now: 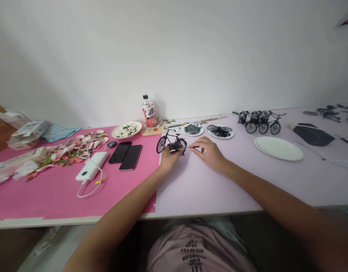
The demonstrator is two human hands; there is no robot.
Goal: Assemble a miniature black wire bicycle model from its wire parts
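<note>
A small black model bicycle (176, 140) stands over the table, its front wheel to the left. My left hand (170, 158) is closed on its lower part, below the frame and near the rear wheel. My right hand (209, 151) is just right of the rear wheel, thumb and fingertips pinched on a thin dark piece (194, 147) that points at the wheel. The piece is too small to name, and I cannot tell whether it touches the bicycle. Behind the bicycle, one white plate (192, 134) bears dark green bicycle parts and another plate (232, 135) bears black parts and wheels.
Several model bicycles (259, 122) stand at the back right, with stacked white plates (278, 148) and a black box (312, 134) nearby. On the left lie two phones (130, 158), a white power bank (91, 166) and pink petal-like pieces (74, 149). A bottle (149, 113) stands by the wall.
</note>
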